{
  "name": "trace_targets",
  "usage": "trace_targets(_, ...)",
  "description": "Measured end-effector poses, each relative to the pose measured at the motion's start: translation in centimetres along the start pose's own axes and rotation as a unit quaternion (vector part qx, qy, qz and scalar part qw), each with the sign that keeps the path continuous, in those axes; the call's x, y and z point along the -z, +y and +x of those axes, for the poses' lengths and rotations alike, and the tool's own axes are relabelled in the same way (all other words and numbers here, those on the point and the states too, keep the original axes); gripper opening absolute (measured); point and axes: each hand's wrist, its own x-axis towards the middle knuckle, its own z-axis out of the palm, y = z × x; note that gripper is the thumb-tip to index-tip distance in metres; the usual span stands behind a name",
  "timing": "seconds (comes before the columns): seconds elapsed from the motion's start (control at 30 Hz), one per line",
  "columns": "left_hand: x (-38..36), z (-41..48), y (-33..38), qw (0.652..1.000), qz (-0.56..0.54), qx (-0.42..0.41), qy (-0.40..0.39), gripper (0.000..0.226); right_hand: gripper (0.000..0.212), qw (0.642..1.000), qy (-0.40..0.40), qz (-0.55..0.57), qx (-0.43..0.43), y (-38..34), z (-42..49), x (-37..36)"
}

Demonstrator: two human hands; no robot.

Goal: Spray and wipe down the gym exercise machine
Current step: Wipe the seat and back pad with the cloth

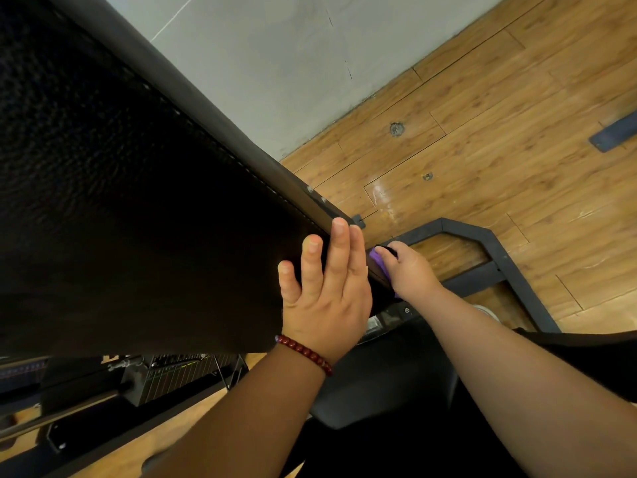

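A large black padded backrest (131, 201) of the gym machine fills the left of the head view, with white stitching along its edge. My left hand (324, 291) lies flat on the pad's lower right corner, fingers straight. My right hand (406, 270) grips a purple cloth (377, 262) and presses it against the pad's side edge, just right of my left hand. Most of the cloth is hidden under the fingers. No spray bottle is in view.
The machine's black steel base frame (496, 257) lies on the wooden floor (482, 139) to the right. A grey wall (275, 63) stands behind. A black seat pad (389, 374) is below my hands, and a weight stack with rails (172, 374) sits at lower left.
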Motion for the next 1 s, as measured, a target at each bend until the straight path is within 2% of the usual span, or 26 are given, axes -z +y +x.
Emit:
trace_targets(0.13,-0.1,-0.2,0.0,1.0,-0.001,-0.002,-0.001,0.089,0.03,0.993,0.054,0.081,0.062,-0.9,-2.7,0.0)
trace_targets(0.23,0.0,-0.1,0.1,1.0,-0.005,-0.003,-0.007,0.087,0.028,0.988,0.088,0.095,0.081,-0.6,-3.7,-0.4)
trace_targets(0.43,0.1,-0.3,0.3,1.0,-0.001,-0.005,-0.011,0.09,0.034,0.999,0.038,0.01,-0.024,1.1,-1.1,-0.6)
trace_targets(0.67,-0.1,-0.4,0.4,1.0,-0.002,-0.008,-0.018,0.088,0.026,0.983,0.126,0.106,0.08,0.3,-4.4,-1.2)
trace_targets(0.73,-0.1,-0.5,0.5,1.0,-0.001,-0.013,-0.018,0.088,0.026,0.988,0.124,0.085,0.046,1.5,-3.5,-1.7)
trace_targets(0.83,-0.3,-0.8,0.6,1.0,0.002,-0.02,-0.014,0.087,0.031,0.995,0.074,0.05,-0.035,2.7,-1.5,-1.4)
trace_targets(0.9,-0.4,-0.7,0.6,1.0,0.002,-0.023,-0.016,0.087,0.031,0.996,0.064,0.048,-0.042,2.7,-1.0,-1.3)
trace_targets(1.0,-0.6,-0.8,0.7,1.0,-0.002,-0.024,-0.015,0.088,0.025,0.988,0.11,0.111,-0.016,2.6,-2.7,-2.1)
